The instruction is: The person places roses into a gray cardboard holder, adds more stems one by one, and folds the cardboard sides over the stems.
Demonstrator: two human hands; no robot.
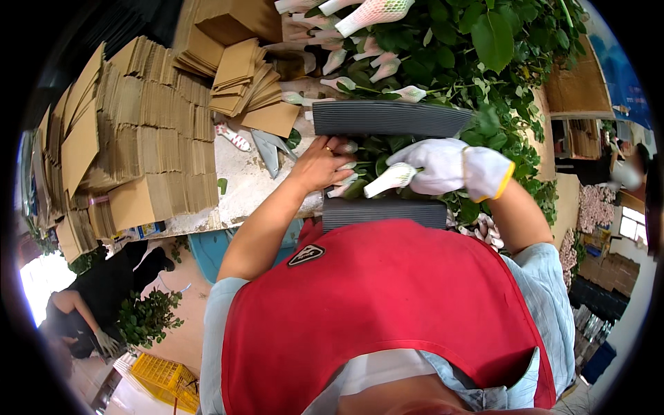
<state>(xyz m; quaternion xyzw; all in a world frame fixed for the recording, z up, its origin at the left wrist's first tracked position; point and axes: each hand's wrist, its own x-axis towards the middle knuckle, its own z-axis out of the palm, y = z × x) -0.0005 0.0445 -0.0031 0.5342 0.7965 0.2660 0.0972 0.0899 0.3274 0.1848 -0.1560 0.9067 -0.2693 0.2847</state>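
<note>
Between two dark ribbed strips, a far one (pixel 391 119) and a near one (pixel 384 213), lie several flower buds in white net sleeves with leafy stems. My bare left hand (pixel 321 164) rests at the left end of this gap, fingers curled over sleeved buds (pixel 342 185); its grip is partly hidden. My right hand (pixel 439 167), in a white glove with a yellow cuff edge, is closed on the stem end of one sleeved flower (pixel 389 180). That flower's white sleeve points left, toward my left hand.
Stacked cardboard sheets (pixel 149 131) fill the left of the worktable (pixel 238 187). A grey metal tool (pixel 266 152) and a red-and-white handled item (pixel 232 137) lie nearby. More sleeved flowers (pixel 377 17) and leafy stems (pixel 494 41) pile at the back. Another person (pixel 90 297) works at left.
</note>
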